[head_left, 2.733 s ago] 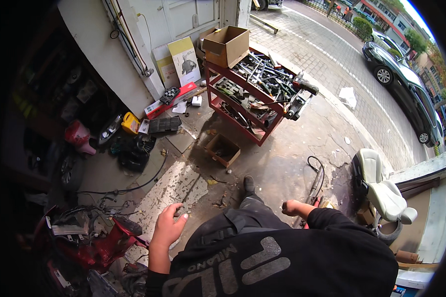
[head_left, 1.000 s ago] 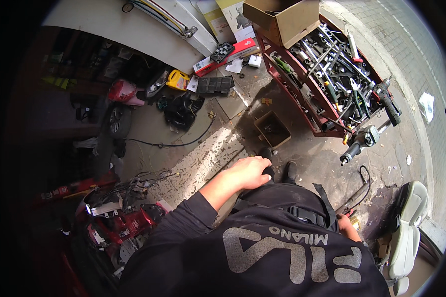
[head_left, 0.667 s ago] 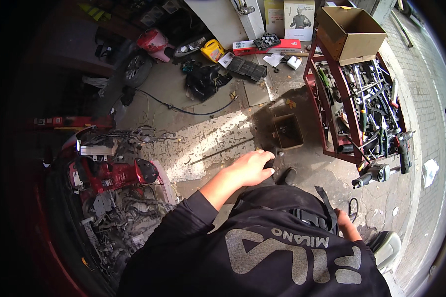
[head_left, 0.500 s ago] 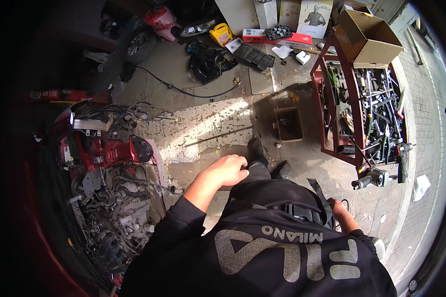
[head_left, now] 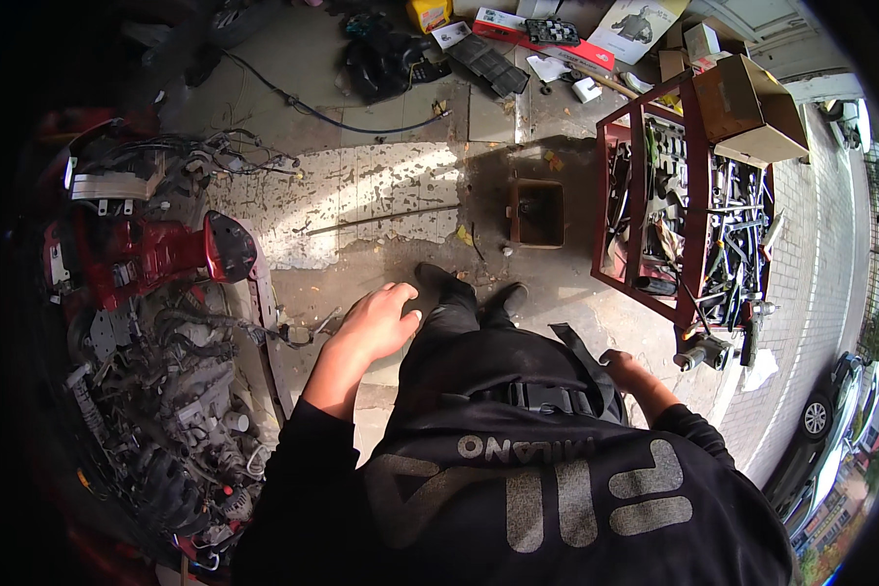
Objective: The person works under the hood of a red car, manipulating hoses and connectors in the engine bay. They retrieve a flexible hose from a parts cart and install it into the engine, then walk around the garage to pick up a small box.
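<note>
My left hand (head_left: 373, 322) hangs in the air in front of my left thigh, with nothing in it. Its fingers are loosely bent and the thumb stands apart from them. Lower at my right side is my right hand (head_left: 623, 369), beside the loose end of a black strap (head_left: 578, 349). Its fingers are mostly hidden, and I cannot see anything held. A black buckle (head_left: 549, 397) sits at my waist. Left of me lies an opened car front with a dusty engine (head_left: 190, 391) and a red body part (head_left: 146, 254).
A red tool cart (head_left: 689, 195) full of wrenches and sockets stands ahead to the right, with an open cardboard box (head_left: 752, 107) on top and a power tool (head_left: 703, 354) at its near edge. A square bin (head_left: 538, 215) and a dark hose (head_left: 337, 125) are on the floor.
The view has turned, so the cart, bin and engine sit farther left and more of the street shows at right. Both hands stay at my sides, the left one empty.
</note>
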